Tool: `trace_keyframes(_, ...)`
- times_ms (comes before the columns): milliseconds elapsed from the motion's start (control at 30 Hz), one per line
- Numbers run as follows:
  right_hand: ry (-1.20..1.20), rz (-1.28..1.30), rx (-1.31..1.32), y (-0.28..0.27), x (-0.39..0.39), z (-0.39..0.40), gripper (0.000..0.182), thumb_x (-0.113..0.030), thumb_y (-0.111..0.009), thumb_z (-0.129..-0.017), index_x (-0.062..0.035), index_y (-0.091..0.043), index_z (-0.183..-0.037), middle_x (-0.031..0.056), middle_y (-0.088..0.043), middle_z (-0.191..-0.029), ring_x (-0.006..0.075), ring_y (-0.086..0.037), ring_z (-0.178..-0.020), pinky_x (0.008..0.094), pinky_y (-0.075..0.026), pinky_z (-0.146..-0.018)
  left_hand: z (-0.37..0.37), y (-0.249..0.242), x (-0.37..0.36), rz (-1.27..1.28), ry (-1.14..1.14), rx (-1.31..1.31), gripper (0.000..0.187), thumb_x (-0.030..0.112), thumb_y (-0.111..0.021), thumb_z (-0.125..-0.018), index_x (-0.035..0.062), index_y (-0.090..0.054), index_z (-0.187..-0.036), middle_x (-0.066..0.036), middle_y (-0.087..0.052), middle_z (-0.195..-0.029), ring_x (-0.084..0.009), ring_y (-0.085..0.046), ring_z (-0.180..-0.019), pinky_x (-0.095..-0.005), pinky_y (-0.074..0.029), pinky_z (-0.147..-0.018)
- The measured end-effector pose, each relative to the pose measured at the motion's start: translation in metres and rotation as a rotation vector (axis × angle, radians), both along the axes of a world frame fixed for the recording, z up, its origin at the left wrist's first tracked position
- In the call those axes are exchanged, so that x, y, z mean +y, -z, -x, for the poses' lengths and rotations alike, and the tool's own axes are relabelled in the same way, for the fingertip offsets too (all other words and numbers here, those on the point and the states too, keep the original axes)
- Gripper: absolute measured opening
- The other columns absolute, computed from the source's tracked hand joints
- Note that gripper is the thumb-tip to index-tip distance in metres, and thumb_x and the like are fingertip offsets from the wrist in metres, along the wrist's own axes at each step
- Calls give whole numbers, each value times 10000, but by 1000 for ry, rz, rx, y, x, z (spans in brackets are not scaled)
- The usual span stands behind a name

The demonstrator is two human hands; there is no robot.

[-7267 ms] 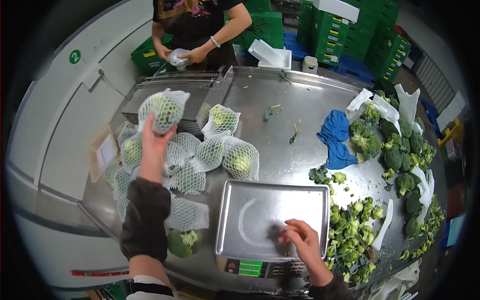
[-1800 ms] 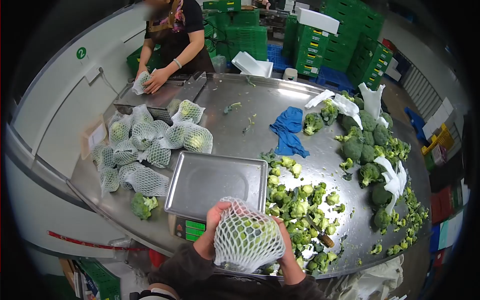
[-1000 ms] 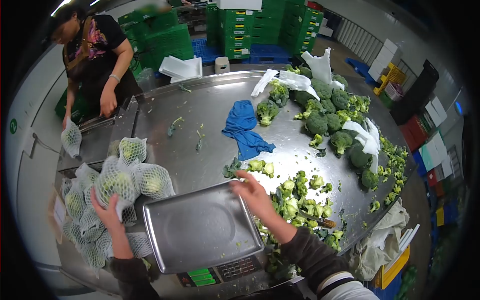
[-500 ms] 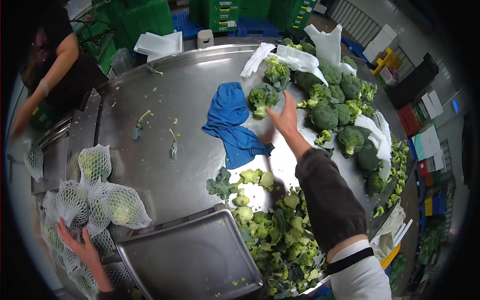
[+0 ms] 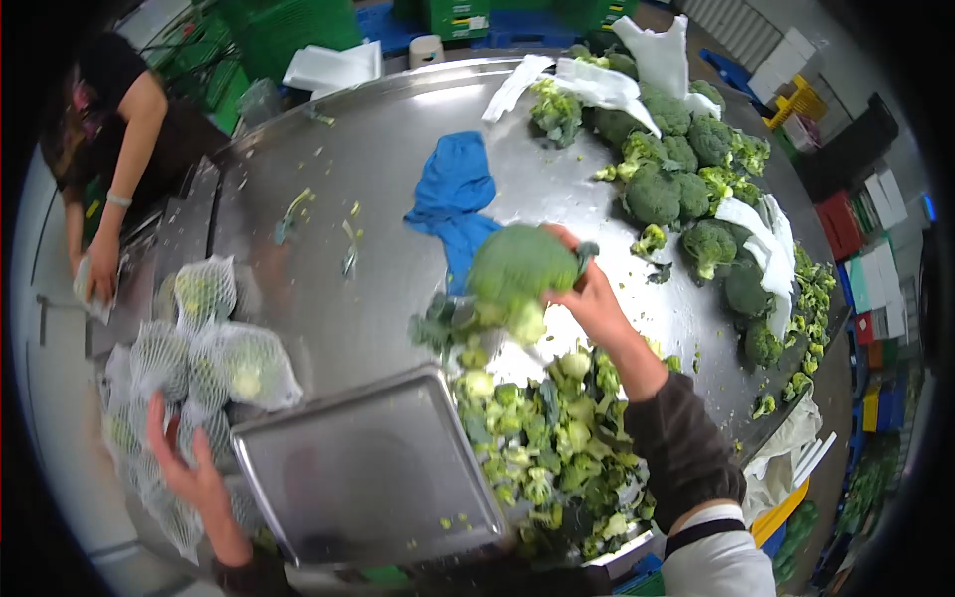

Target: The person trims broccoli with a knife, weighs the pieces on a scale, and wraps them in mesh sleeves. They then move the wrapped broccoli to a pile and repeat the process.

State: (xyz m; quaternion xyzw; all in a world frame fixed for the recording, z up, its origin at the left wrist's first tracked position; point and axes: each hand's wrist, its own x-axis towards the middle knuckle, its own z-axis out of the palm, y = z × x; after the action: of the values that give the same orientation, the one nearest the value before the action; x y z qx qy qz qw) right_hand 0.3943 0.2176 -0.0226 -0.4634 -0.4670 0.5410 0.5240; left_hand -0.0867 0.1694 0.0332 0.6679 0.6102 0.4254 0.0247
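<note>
From here I judge a light grip best: right hand (image 5: pixel 595 303) round a broccoli head (image 5: pixel 519 261), left hand (image 5: pixel 194 480) spread wide beside netted heads (image 5: pixel 261 366), near left edge of surface (image 5: pixel 373 159).

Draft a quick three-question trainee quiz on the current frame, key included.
1. Which hand holds a broccoli head?
2. True or false: the blue cloth lies in the metal tray.
3. Fill in: the left hand is beside vegetables wrapped in white ____.

Key
1. The right hand.
2. False: the blue cloth lies on the table, apart from the metal tray.
3. Netting.
</note>
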Motion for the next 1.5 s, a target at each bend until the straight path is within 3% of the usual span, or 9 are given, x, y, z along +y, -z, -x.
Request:
trace_keyframes(167, -675, -400, -325, -46, -74, 110, 712, -22, -635, -649, -158, -406, -1310, 185, -332, -1378, 358, -349, -1271, 399, -309, -1048, -50, -25, -29, -12, 139, -95, 526, -33, -561, -775, 13, -436, -1284, -126, -474, -1303, -237, -454, -1194, -348, -388, -959)
trace_keyframes(333, -941, -550, -512, -33, -105, 170, 726, -62, -689, -672, -156, -373, -1319, 199, -291, -1398, 368, -329, -1280, 420, -300, -1058, -42, -50, -90, 22, 180, -4, 512, -35, -587, -740, 10, -473, -1237, -124, -520, -1246, -237, -495, -1143, -339, -413, -921)
trace_keyframes(467, -547, -497, -620, -62, -129, 132, 680, -109, -682, -728, -109, -372, -1333, 213, -338, -1379, 322, -363, -1276, 400, -327, -1048, -3, -53, -140, 129, 81, -71, 496, -18, -594, -750, 1, -475, -1231, -121, -531, -1227, -233, -500, -1139, -337, -414, -911)
trace_keyframes(600, -83, 5, -255, -49, -178, 69, 455, -130, -633, -825, 2, -479, -1232, 175, -589, -1127, 235, -612, -990, 314, -490, -856, 24, -49, -169, 169, 32, -379, 521, -6, -597, -773, -13, -431, -1266, -141, -523, -1228, -212, -496, -1152, -307, -412, -895)
trace_keyframes(733, 260, 198, -268, -7, -246, 5, 295, -111, -605, -856, 47, -561, -1101, 122, -641, -954, 163, -627, -816, 270, -515, -722, 18, -54, -171, 194, 59, -438, 541, 7, -609, -773, -15, -414, -1277, -151, -528, -1224, -207, -506, -1144, -295, -417, -883)
trace_keyframes(1067, 359, 219, -645, 29, -345, -52, 231, -79, -596, -825, 3, -607, -1041, 65, -651, -858, 118, -603, -772, 253, -474, -698, -113, -23, -126, 431, 506, 91, 817, 234, -751, -627, 82, -378, -1338, -156, -482, -1258, -316, -460, -1175, -376, -382, -962)
trace_keyframes(1200, 333, 136, -745, 20, -351, -57, 234, -117, -595, -814, -44, -610, -1037, 129, -656, -887, 262, -654, -771, 328, -498, -699, -129, 16, -109, 386, 497, 50, 611, 63, -625, -574, 39, -513, -1173, -157, -514, -1175, -308, -506, -1100, -357, -379, -968)
trace_keyframes(1333, 586, 147, -795, 32, -357, -111, 271, -119, -611, -806, -48, -597, -1068, 111, -656, -887, 239, -634, -712, 324, -498, -664, -154, 5, -117, 450, 452, -133, 631, 58, -636, -549, 30, -510, -1167, -152, -517, -1167, -287, -512, -1091, -338, -383, -951)
trace_keyframes(1500, 982, 97, -970, 48, -335, -217, 480, -111, -689, -728, -22, -510, -1164, 167, -561, -1095, 310, -550, -983, 370, -451, -835, -251, -11, -151, 365, 697, 27, 626, 90, -670, -541, 56, -519, -1148, -179, -496, -1204, -336, -490, -1116, -379, -379, -971)
